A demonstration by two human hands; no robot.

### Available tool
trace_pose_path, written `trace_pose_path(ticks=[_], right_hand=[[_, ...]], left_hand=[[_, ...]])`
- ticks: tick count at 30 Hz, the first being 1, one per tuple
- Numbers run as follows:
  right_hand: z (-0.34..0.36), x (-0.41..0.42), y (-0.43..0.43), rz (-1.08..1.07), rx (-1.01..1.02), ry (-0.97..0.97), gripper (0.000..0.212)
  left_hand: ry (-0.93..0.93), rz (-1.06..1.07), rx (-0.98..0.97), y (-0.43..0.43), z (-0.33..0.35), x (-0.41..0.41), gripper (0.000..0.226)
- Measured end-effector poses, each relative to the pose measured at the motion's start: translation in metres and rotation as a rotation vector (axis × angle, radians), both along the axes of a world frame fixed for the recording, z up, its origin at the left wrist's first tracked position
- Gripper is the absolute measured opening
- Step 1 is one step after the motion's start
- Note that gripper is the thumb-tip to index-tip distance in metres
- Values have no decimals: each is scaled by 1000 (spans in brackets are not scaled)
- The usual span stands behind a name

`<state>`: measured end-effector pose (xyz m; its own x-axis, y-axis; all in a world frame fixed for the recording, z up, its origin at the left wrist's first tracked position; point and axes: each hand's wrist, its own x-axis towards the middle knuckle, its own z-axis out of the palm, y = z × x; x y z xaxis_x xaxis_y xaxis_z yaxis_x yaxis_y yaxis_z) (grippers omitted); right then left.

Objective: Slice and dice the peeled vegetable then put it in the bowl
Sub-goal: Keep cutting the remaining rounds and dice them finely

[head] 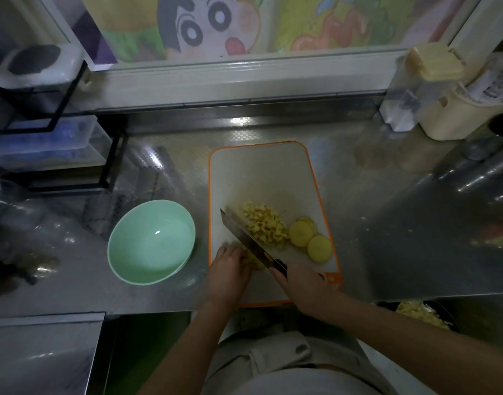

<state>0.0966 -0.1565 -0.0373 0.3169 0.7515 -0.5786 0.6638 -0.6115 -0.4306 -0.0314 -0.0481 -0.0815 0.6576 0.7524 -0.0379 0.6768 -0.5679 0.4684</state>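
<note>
While the left hand (228, 269) curls its fingers (230, 250) over the undiced vegetable (254, 260) at the cutting board's (258, 172) near-left, the right hand (298, 283), clamped round the knife (244, 238) handle, sets the blade slantwise just right of those fingers, with the bowl (152, 242) further left.

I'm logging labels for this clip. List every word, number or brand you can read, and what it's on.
None can be read.
Print on the package in the cream holder: too blurred to read.
The cartoon picture: a drawing, no words show.
The bowl, board and knife: no marks show.
</note>
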Motion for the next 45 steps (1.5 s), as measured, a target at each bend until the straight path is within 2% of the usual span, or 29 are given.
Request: trace_pose_path(ticks=[2,11,15,20,25,29,34,38,45], right_hand=[[-3,0,2,-47,22,52,55],[-15,7,8,-88,54,90,49],[-8,19,15,5,94,42,37],[5,32,28,-42,111,117,28],[7,37,29,-81,153,110,42],[17,37,24,-156,168,138,39],[21,37,16,-167,209,17,44],[27,33,6,-103,110,97,37],[21,18,0,19,89,43,36]], left_hand=[[-9,1,-7,1,0,0,19],[56,-23,0,-2,-3,-2,32],[43,-32,-9,-1,0,-2,31],[72,-16,13,-4,1,-3,33],[61,14,21,-3,-5,2,31],[29,27,19,-2,-6,3,33],[-69,57,-36,-1,-2,4,44],[-63,57,-32,-2,0,1,30],[-49,41,28,-4,-5,2,10]])
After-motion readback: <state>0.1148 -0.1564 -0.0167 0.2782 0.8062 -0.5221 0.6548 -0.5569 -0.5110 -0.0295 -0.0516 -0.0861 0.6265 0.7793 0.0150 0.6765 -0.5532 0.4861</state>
